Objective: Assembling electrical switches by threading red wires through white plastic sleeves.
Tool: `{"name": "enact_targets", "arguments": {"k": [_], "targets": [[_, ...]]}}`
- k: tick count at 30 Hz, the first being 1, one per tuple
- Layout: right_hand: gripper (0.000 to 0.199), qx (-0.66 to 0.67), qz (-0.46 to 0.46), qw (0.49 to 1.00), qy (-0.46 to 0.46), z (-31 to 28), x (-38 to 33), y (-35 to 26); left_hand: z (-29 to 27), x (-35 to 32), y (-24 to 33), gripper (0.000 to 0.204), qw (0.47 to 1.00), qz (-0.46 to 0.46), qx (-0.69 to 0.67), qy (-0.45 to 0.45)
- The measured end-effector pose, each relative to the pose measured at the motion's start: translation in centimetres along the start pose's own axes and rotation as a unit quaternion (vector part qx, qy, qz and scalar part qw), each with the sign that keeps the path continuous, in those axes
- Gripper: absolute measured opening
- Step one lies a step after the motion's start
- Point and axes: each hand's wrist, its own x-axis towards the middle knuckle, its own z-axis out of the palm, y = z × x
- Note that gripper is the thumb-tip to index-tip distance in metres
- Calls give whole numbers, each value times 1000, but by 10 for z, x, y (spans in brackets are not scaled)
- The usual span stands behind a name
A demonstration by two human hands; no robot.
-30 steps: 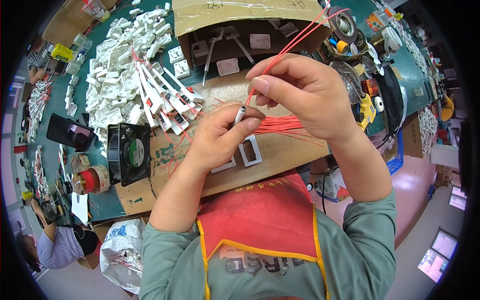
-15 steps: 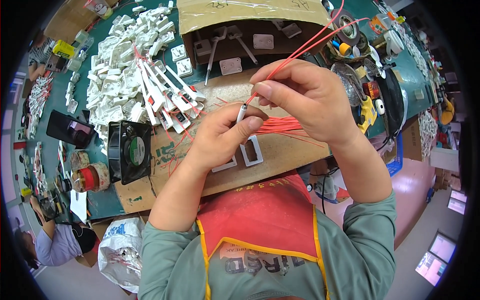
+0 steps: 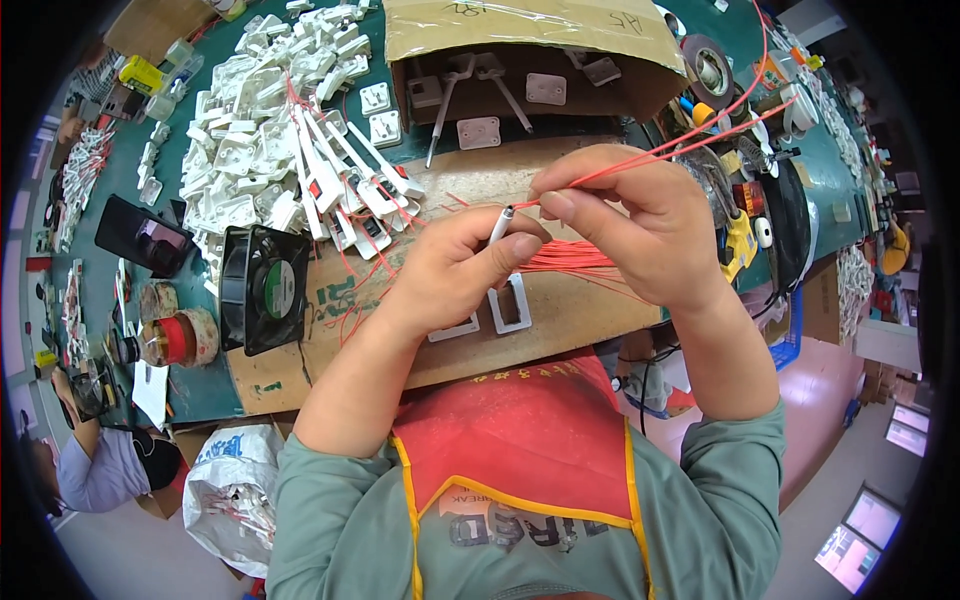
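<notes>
Between the thumb and fingers of my left hand point(image 3: 465, 265) is a slim white tube point(image 3: 501, 224) with a dark tip. My right hand point(image 3: 640, 225) pinches red wires point(image 3: 690, 147) close to that tip; their loose ends reach up and to the right. The wires seem to meet the tube's tip, but my fingers partly cover the spot. Under my hands a bundle of red wires point(image 3: 575, 257) lies on a cardboard sheet point(image 3: 400, 350). Beside it, below my left hand, is a white rectangular frame point(image 3: 510, 304), with another partly hidden by my wrist.
White plastic housings point(image 3: 240, 150) are heaped at the left, with wired white pieces point(image 3: 335, 175) alongside. A black fan point(image 3: 262, 290) stands left of my forearm. An open cardboard box point(image 3: 530, 35) sits ahead. Tape rolls point(image 3: 706, 70) and tools crowd the right; a co-worker point(image 3: 105, 465) is at far left.
My right hand has shifted slightly right, and the red wires now slant lower toward the right. The left hand still grips the white tube. The whole view has shifted a little.
</notes>
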Motion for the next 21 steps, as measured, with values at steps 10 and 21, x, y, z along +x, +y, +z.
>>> {"name": "enact_targets", "arguments": {"k": [10, 21], "targets": [[13, -73, -105, 992, -22, -1, -3, 1, -2, -1, 1, 25, 1000, -10, -3, -14], [13, -112, -134, 984, -23, 0, -8, -1, -4, -1, 2, 25, 1000, -12, -8, -23]]}}
